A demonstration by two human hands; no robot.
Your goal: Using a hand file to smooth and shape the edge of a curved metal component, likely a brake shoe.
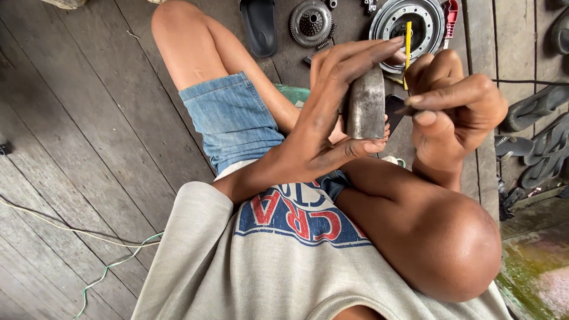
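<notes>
My left hand point(332, 112) pinches the grey rounded metal block point(365, 105) by its edges; my right hand point(453, 104), just right, pinches a small dark tool point(409, 110) touching the block's right edge.

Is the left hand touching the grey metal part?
Touching. Head view: left hand wraps the grey metal part, fingers over its top, thumb beneath.

Short blue jean shorts point(234, 118), frayed a bit at the edge, to the left of the fingers point(355, 62). Below the fingers, a light grey shirt point(237, 266) with no sleeves. Big red letters with blue edges across the front of it, plus a blue line under them. Bare arms and bare legs. No rings, no watch, no gloves. Smudgy, dirty-looking fingertips.
</notes>
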